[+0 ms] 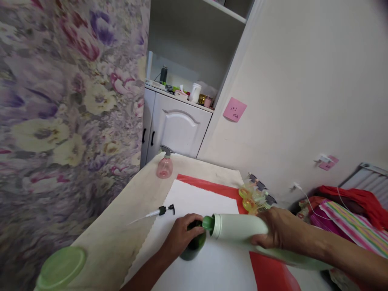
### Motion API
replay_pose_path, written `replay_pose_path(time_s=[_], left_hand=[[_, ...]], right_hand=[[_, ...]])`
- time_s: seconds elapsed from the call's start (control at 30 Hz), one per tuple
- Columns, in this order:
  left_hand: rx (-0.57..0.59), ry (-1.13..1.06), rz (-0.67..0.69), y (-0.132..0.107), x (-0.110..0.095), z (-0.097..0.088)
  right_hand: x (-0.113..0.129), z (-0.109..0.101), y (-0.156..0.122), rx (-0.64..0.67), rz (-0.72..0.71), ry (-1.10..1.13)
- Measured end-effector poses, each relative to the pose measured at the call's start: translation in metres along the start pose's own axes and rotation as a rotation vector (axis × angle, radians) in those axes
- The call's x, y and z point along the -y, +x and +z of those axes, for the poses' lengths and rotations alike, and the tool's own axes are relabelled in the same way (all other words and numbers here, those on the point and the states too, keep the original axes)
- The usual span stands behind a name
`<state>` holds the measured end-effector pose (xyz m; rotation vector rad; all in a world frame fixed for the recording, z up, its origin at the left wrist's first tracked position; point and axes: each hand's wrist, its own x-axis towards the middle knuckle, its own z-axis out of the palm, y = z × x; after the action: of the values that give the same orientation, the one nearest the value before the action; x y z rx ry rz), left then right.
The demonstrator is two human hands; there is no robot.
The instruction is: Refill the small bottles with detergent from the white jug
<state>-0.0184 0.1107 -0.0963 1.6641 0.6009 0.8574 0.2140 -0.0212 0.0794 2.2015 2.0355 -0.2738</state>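
Note:
My left hand (185,231) is wrapped round the upper part of a dark green bottle (193,247), which stands tilted on the white sheet (209,194). In my right hand (274,230) is a large pale green bottle (239,228), tipped nearly on its side with its open mouth towards the dark bottle. Between the two mouths shows something translucent green (208,222); whether it is a spout or liquid I cannot tell. A black pump top (163,210) with a clear tube lies left of my left hand.
A pink spray bottle (165,167) stands at the table's far left. Several yellowish spray bottles (253,196) cluster at the right edge. A light green lidded container (62,266) is at the near left. Beyond are a white cabinet (178,121), a floral curtain (72,101) and piled fabrics (348,218).

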Motion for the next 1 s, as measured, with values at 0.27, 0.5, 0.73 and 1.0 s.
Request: replay_pose_path(time_s=[0.27,0.5,0.73,1.0], left_hand=[[0.003,-0.001,0.005,-0.001,-0.001,-0.001],[0.003,0.008,0.011,0.001,0.001,0.0],[0.008,0.002,-0.009,-0.001,0.001,0.0],[0.011,0.005,-0.006,0.0,-0.001,0.0]], right_hand=[[-0.003,0.003,0.0,-0.018,0.001,-0.019],[-0.004,0.004,0.0,-0.019,-0.002,-0.024],[0.004,-0.003,-0.004,0.011,0.024,-0.018],[-0.001,-0.001,-0.001,-0.013,-0.014,0.002]])
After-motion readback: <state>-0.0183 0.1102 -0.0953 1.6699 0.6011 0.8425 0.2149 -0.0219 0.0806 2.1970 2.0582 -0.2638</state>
